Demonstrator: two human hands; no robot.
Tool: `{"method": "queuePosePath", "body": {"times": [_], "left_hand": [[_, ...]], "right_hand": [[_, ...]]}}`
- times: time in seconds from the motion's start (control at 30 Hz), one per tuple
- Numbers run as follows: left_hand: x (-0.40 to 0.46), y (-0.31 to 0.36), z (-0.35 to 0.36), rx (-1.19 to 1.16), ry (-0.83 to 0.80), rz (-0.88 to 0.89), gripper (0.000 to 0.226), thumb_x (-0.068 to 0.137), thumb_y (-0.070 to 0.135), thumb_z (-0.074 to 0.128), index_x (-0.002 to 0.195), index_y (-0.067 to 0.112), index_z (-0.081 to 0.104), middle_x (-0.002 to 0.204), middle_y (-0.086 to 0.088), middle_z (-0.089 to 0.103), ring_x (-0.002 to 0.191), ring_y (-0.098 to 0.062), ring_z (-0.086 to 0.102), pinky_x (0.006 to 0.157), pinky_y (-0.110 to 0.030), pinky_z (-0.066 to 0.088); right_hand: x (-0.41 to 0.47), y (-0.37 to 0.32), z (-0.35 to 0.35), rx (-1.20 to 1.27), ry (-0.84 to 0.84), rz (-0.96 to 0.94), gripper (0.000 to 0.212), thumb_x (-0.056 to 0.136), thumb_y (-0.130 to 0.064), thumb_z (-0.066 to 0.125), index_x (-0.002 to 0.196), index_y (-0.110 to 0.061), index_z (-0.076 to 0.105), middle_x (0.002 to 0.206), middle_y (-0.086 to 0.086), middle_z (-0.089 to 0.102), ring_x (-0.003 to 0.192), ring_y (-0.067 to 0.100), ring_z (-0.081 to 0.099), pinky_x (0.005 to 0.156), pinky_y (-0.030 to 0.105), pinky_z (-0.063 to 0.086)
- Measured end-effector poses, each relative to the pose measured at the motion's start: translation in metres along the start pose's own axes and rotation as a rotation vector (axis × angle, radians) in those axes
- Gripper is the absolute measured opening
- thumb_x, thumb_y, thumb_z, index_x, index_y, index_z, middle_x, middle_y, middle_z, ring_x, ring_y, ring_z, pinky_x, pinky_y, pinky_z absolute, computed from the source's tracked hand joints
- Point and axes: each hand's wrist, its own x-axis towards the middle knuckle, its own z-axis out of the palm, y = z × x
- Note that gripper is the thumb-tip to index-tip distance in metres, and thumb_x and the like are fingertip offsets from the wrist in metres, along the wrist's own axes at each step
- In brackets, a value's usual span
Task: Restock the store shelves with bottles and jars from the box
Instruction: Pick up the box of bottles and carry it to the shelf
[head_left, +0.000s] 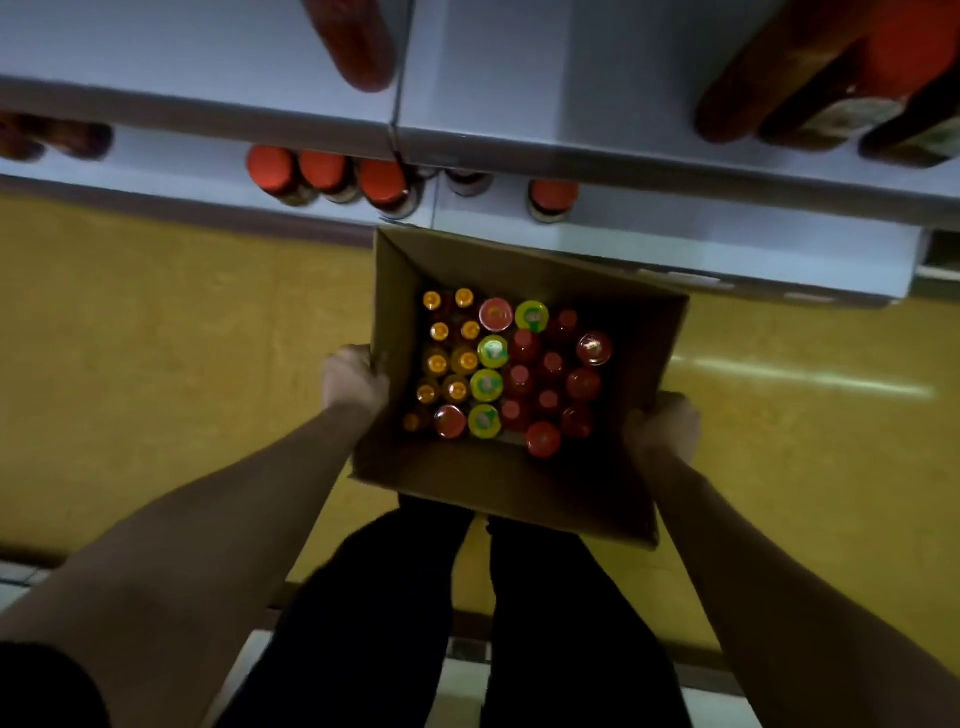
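Note:
An open cardboard box (498, 493) is seen from above, right in front of the shelves. It is packed with several bottles and jars: orange caps (457, 358) on the left, yellow-green lids (491, 351) in the middle, red caps (553, 389) on the right. My left hand (356, 379) grips the box's left wall, fingers curled over the edge. My right hand (662, 428) holds the right wall.
White store shelves (571, 156) run across the top. Red-capped jars (324, 174) stand on a lower shelf, and larger red bottles (810, 73) sit higher up. The floor (182, 364) is yellow. My dark trouser legs (467, 623) are below the box.

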Motion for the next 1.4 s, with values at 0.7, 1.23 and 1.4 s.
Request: {"method": "queuePosePath", "body": {"times": [0.7,1.23,1.4], "left_hand": [[-0.058,0.138,0.223,-0.023,0.037,-0.008,0.029,0.104,0.028,0.059,0.098,0.002,0.072,0.087,-0.017,0.071,0.075,-0.031,0.068,0.065,-0.039,0.057],[-0.054,0.117,0.247,0.041,0.093,0.138,0.031,0.106,0.026,0.052,0.099,0.001,0.071,0.083,-0.022,0.071,0.070,-0.040,0.066,0.058,-0.034,0.041],[-0.058,0.122,0.240,0.019,0.072,0.113,0.025,0.102,0.023,0.059,0.111,0.003,0.071,0.095,-0.020,0.074,0.082,-0.037,0.070,0.064,-0.032,0.044]], "right_hand": [[0.194,0.169,-0.117,-0.018,0.044,-0.069,0.019,0.089,-0.003,0.062,0.099,0.008,0.073,0.100,0.033,0.073,0.099,0.048,0.072,0.080,0.051,0.057],[0.217,0.184,-0.091,-0.044,0.100,-0.004,0.026,0.091,-0.011,0.061,0.111,0.002,0.072,0.105,0.025,0.075,0.098,0.043,0.073,0.081,0.049,0.060],[0.212,0.184,-0.093,-0.045,0.083,0.000,0.028,0.096,-0.017,0.061,0.118,-0.001,0.070,0.113,0.025,0.074,0.108,0.043,0.071,0.085,0.045,0.057]]}}
